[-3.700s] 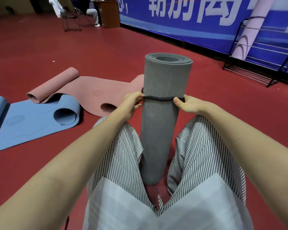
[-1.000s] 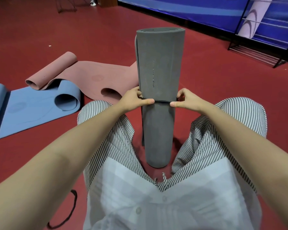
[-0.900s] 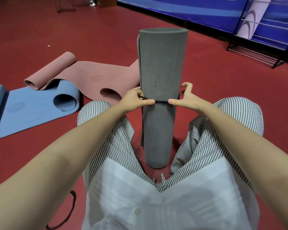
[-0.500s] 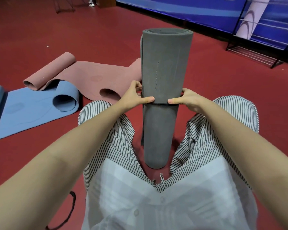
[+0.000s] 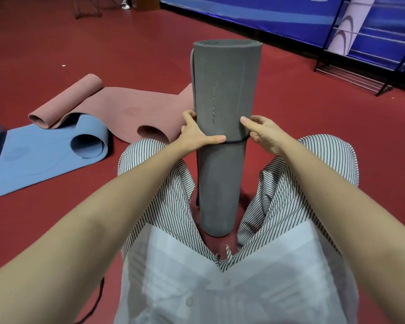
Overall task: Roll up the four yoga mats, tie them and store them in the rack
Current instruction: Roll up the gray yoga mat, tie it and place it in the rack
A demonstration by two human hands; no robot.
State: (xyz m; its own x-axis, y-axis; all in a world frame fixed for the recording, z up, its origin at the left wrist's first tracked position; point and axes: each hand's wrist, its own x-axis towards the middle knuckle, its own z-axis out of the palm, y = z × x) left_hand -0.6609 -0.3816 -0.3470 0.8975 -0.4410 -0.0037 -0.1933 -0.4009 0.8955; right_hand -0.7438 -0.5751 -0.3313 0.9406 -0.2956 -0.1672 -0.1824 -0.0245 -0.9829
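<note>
Mats awaiting rolling lie at far left: the blue mat (image 5: 40, 155) and, overlapping it, the pink mat (image 5: 131, 108), both spread on the floor with curled ends. Centre: the left hand (image 5: 194, 136) wraps the grey mat (image 5: 222, 178), thumb pressed across its front onto the black band (image 5: 234, 141). The roll stands upright on the floor between the person's knees. The band sat near the roll's top seconds ago and now girds its middle. The right hand (image 5: 264, 134) has raised its fingers and pinches the band at the roll's edge. Tying appears nearly done, with storage in the rack (image 5: 360, 76), far right, to follow.
</note>
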